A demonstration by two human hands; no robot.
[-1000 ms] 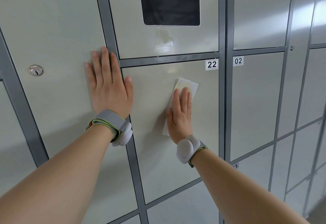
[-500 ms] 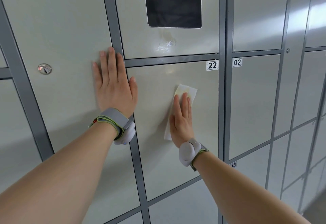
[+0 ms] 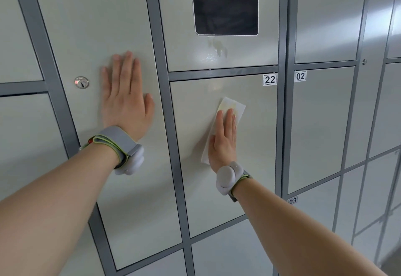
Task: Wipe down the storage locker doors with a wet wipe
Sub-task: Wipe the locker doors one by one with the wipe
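A bank of pale grey locker doors in dark grey frames fills the view. My right hand (image 3: 223,139) lies flat with straight fingers on a white wet wipe (image 3: 233,106), pressing it against door 22 (image 3: 256,145). The wipe's top shows above my fingertips and its lower edge shows left of my palm. My left hand (image 3: 125,100) rests flat, fingers straight and spread, on the tall door (image 3: 91,26) to the left, beside its keyhole (image 3: 81,82).
Above door 22 is a panel with a dark screen (image 3: 225,2) and a wet smear (image 3: 217,50) under it. Doors 02 (image 3: 321,128) and 03 (image 3: 310,217) lie to the right, with more lockers beyond. Both wrists carry grey bands.
My right hand and the wipe have slid down door 22 and a little to the right. My left hand has stayed flat on the left door while the view shifted left.
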